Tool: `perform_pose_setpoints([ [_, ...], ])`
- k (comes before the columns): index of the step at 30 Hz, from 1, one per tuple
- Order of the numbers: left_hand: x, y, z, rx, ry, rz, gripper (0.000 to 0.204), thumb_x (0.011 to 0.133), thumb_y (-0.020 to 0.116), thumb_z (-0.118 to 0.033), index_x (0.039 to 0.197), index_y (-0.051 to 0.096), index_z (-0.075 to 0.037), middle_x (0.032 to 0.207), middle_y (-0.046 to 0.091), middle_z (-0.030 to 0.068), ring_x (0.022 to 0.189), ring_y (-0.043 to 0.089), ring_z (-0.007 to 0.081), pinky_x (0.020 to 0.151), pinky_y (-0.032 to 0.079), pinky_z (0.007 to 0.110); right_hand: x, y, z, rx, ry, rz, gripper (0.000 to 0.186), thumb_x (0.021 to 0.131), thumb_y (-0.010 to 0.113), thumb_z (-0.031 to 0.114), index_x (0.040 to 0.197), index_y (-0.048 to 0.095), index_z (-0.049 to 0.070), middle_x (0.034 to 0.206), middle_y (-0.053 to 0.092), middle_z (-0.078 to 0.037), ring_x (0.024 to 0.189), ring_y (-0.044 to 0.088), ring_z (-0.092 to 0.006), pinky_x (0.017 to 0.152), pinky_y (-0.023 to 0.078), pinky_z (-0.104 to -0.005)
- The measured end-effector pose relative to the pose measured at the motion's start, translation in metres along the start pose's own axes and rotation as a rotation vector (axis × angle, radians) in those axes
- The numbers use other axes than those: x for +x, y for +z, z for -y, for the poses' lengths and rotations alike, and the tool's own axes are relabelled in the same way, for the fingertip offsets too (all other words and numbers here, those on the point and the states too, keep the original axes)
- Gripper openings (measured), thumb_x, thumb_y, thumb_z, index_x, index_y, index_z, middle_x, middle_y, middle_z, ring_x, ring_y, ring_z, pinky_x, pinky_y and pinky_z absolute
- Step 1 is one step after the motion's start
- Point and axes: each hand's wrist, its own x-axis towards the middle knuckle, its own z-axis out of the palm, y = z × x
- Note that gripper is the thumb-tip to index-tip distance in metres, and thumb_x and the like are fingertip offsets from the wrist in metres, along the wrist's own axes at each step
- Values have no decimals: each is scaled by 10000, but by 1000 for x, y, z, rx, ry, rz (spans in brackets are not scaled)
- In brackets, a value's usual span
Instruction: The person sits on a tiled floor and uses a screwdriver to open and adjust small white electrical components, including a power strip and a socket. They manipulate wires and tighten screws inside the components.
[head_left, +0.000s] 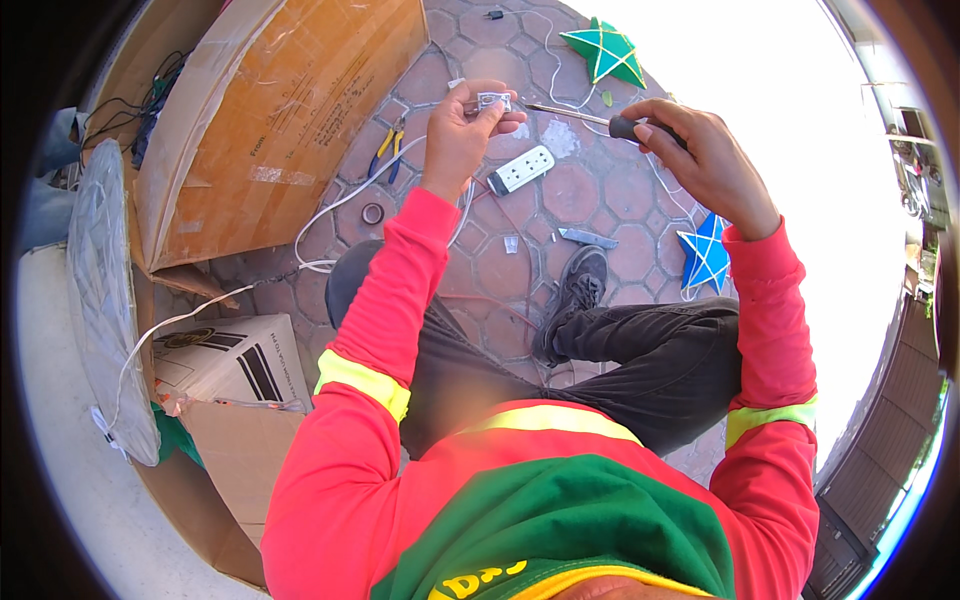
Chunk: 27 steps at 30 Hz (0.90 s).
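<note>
In the raised fingers of my left hand point(460, 128) is a small white electrical fitting point(493, 101) with a patterned face; its exact kind is too small to tell. My right hand point(708, 158) is wrapped round the dark handle of a screwdriver point(572, 114). Its thin metal shaft points left toward the fitting, and the tip appears a little apart from it. Below the hands, a white power strip point(522, 170) lies on the paving. Pliers point(386, 150) with yellow and blue handles rest left of my left wrist.
A large cardboard box point(300, 130) stands at the left, with a smaller carton point(240, 365) nearer. A tape roll point(373, 213), a utility knife point(588, 238) and white cords lie on the paving. A green star lantern point(605, 52) and a blue one point(706, 255) are at the right.
</note>
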Motion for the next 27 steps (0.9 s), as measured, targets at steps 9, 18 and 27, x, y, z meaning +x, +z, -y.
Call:
perform_pose_setpoints([
  [9,6,-5,7,-162,-54,-67,194,953,596,5,1147,597,11,1115,693,184,935,720,238,839,603,300,5,22,-9,-43,-126,-48,219,983,618,180,1161,681,68,807,647,-64,610,510,-127,558,402,-274],
  [18,5,2,7,33,108,-126,151,922,605,47,1067,620,8,1054,713,155,834,735,192,727,617,269,11,26,-2,-72,-155,-63,235,981,629,205,1145,677,43,795,654,-90,591,521,-156,552,414,-289],
  [27,3,4,8,117,177,-149,133,911,609,60,1030,638,5,1026,721,118,830,743,183,703,623,263,14,27,2,-57,-117,-42,239,981,628,192,1156,677,36,825,674,-110,618,557,-175,583,449,-308],
])
